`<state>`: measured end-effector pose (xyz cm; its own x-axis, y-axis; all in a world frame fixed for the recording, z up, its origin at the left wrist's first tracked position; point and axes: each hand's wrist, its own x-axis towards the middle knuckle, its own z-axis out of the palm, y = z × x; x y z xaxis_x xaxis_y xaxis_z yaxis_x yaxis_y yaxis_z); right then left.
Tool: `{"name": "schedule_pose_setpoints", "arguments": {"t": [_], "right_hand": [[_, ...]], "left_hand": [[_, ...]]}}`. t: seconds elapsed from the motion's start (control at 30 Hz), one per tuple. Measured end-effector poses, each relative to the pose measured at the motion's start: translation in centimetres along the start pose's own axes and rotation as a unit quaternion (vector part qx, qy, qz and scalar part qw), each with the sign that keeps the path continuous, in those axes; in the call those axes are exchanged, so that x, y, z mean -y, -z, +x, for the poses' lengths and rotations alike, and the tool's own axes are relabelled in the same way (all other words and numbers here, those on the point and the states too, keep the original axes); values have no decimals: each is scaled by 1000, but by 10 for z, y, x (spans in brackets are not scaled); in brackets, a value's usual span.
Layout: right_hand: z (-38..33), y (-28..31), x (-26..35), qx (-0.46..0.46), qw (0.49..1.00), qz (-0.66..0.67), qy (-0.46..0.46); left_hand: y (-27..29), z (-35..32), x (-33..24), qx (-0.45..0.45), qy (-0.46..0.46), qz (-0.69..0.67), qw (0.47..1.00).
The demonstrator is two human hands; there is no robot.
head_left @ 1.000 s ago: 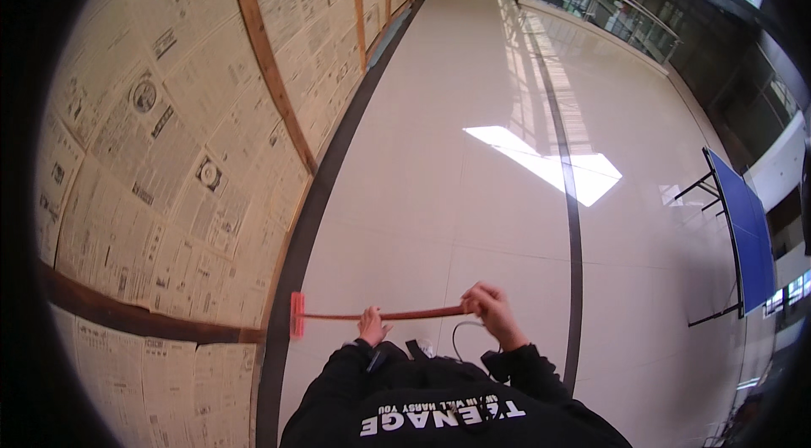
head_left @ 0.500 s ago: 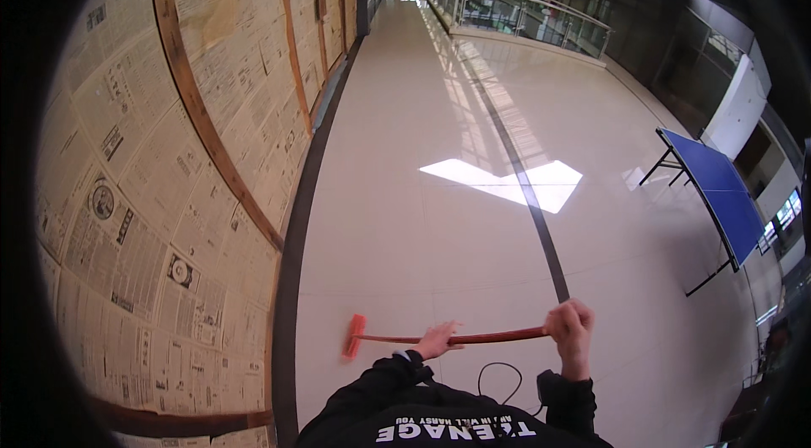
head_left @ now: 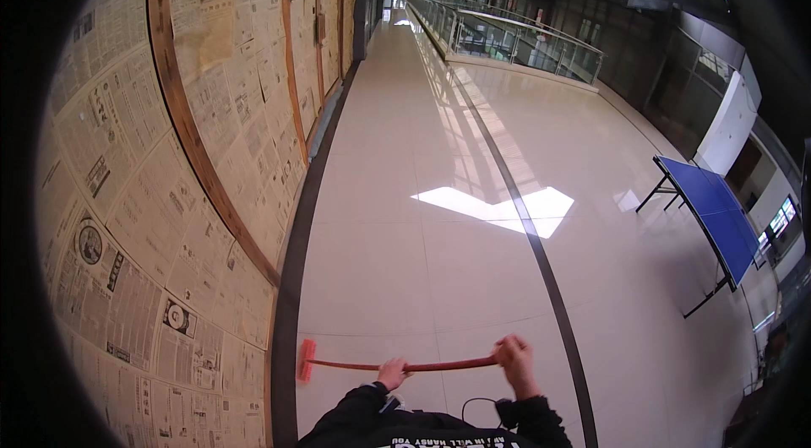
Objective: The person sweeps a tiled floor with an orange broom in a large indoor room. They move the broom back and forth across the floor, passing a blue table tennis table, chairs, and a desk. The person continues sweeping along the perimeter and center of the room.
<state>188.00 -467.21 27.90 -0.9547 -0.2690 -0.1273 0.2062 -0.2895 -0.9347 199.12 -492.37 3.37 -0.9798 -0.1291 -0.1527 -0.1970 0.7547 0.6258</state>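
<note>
A broom [head_left: 351,365] with a long reddish-brown handle lies across the picture in front of me, its handle running nearly level from left to right. Its pinkish-red head [head_left: 306,362] is at the left, over the tiled floor by the dark border strip. My left hand [head_left: 394,374] is closed round the middle of the handle. The handle's right end is wrapped in the fist of my right hand [head_left: 514,357]. The black sleeves of both my arms come up from the lower edge.
Along the left runs a wall [head_left: 127,237] papered with newspaper, with wooden strips. A blue table-tennis table [head_left: 714,211] stands at the right. Further off is a glass railing [head_left: 524,47]. Sunlight glares on the glossy tiled floor [head_left: 363,279]. A dark cable loop [head_left: 480,401] hangs by my body.
The broom and both my hands have shifted to the left, the head coming nearer the wall's dark border. The view has tilted up somewhat, showing more of the far roof.
</note>
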Motion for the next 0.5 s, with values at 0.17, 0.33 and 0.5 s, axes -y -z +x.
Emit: {"name": "schedule_pose_setpoints", "arguments": {"t": [0.17, 0.33, 0.5], "right_hand": [[-12, -31, -23, 71, 995, 20, -60], [-22, -18, 17, -25, 999, -25, 1], [-49, 1, 84, -127, 974, -30, 187]], "left_hand": [[8, -10, 55, -37, 33, 45, 998], [-24, 35, 35, 44, -107, -52, 992], [-39, 87, -61, 133, -274, -167, 938]]}}
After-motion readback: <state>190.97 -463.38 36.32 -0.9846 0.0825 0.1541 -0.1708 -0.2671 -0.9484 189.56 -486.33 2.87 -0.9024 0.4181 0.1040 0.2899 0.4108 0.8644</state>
